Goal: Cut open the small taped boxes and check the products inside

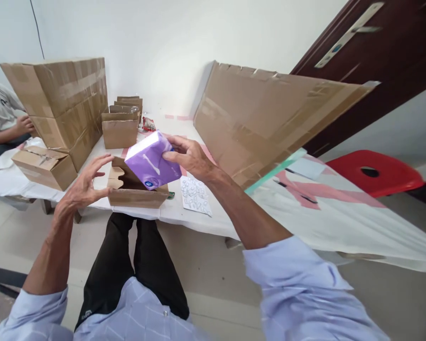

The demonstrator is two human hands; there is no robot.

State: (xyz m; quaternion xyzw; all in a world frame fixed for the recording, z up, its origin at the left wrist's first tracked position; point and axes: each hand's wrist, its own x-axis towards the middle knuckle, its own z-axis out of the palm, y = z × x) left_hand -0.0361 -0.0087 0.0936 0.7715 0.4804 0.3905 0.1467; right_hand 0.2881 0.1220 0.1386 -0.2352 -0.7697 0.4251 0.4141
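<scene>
A purple-and-white soft pack (152, 163), which looks like a pack of tissues, is tilted in the air above an open cardboard box (138, 199). My right hand (186, 154) grips the pack by its right end, thumb on the near face. Beside the box's left side is my left hand (87, 182), its fingers spread and curved with nothing between them. A cut-out flap shows at the box's left end. The pack hides much of the box's inside.
Small cardboard boxes (119, 134) stand behind, near a red packet (148, 124). Large stacked cartons (71, 104) and a closed box (44, 166) are left. A patterned sheet (196, 195) lies right, before a leaning cardboard panel (262, 113). A red stool (376, 173) and a seated person (3, 113) flank the table.
</scene>
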